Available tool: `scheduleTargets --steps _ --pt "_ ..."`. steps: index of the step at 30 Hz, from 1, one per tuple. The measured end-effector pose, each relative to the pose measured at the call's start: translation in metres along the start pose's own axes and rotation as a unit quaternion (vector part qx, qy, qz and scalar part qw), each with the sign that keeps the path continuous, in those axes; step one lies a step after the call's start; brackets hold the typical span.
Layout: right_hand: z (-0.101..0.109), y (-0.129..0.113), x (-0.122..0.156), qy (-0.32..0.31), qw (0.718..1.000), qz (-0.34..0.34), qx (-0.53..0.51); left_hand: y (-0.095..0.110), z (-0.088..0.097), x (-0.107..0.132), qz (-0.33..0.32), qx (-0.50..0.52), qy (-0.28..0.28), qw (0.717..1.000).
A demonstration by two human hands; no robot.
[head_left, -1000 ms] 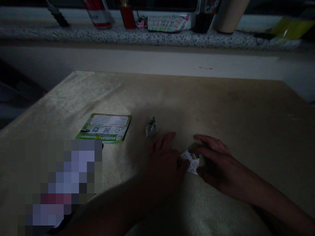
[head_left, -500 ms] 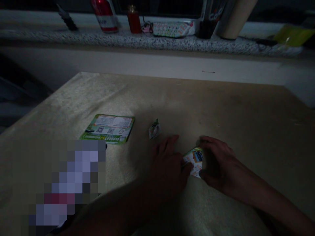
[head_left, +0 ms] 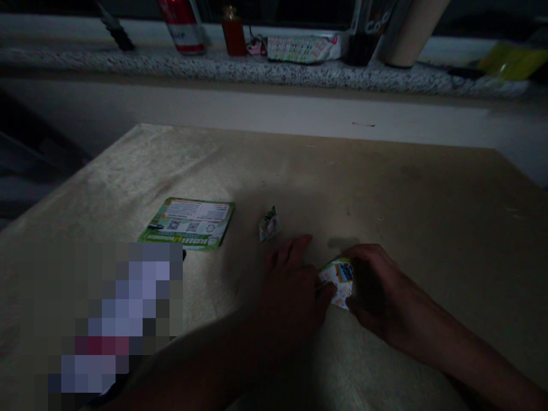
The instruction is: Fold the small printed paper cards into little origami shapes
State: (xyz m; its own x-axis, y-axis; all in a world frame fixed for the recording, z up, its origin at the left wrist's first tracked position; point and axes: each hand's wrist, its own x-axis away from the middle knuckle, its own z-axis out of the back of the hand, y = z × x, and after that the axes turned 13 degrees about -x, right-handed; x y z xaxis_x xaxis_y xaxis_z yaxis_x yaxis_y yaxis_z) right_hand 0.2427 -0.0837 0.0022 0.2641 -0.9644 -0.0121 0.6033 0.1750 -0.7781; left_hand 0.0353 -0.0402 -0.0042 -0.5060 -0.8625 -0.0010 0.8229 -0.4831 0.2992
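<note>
A small folded piece of printed paper (head_left: 338, 279), white with green, orange and blue print, is between my two hands low over the table. My left hand (head_left: 295, 285) holds its left side; the thumb lies on the paper's face and the other fingers stretch out over the table. My right hand (head_left: 374, 279) grips the right side, thumb at the near corner and fingers at the far edge. Just beyond my left fingers is a small folded paper piece (head_left: 269, 224). Farther left lies a flat green printed sheet (head_left: 192, 222).
The table (head_left: 419, 200) is dimly lit. A pixelated patch (head_left: 128, 314) covers an item at the lower left. Behind, the granite sill (head_left: 240, 67) carries a red can (head_left: 184, 28), a small bottle (head_left: 234, 34), a crumpled wrapper (head_left: 302, 49) and a dark glass (head_left: 363, 40).
My right fingers have shifted slightly at the far edge of the paper. My left hand, the small folded piece and the green sheet stay nearly where they were.
</note>
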Motion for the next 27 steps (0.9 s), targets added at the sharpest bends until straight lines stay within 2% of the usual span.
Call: scheduleTargets --steps 4,9,15,27 --pt "-0.004 -0.005 0.0 0.021 0.999 0.028 -0.017 0.001 0.0 0.0 0.002 -0.008 0.003 1.0" --pt "-0.012 -0.012 0.004 0.039 0.999 0.029 -0.012 0.0 0.0 0.0 -0.003 -0.012 0.006 1.0" --pt "-0.019 -0.014 0.009 0.035 0.998 0.047 -0.001 -0.002 -0.003 0.001 -0.013 -0.019 0.012 1.0" --pt "-0.012 -0.009 0.007 0.013 0.999 0.03 0.02 -0.002 -0.004 0.0 -0.012 -0.013 0.017 1.0"
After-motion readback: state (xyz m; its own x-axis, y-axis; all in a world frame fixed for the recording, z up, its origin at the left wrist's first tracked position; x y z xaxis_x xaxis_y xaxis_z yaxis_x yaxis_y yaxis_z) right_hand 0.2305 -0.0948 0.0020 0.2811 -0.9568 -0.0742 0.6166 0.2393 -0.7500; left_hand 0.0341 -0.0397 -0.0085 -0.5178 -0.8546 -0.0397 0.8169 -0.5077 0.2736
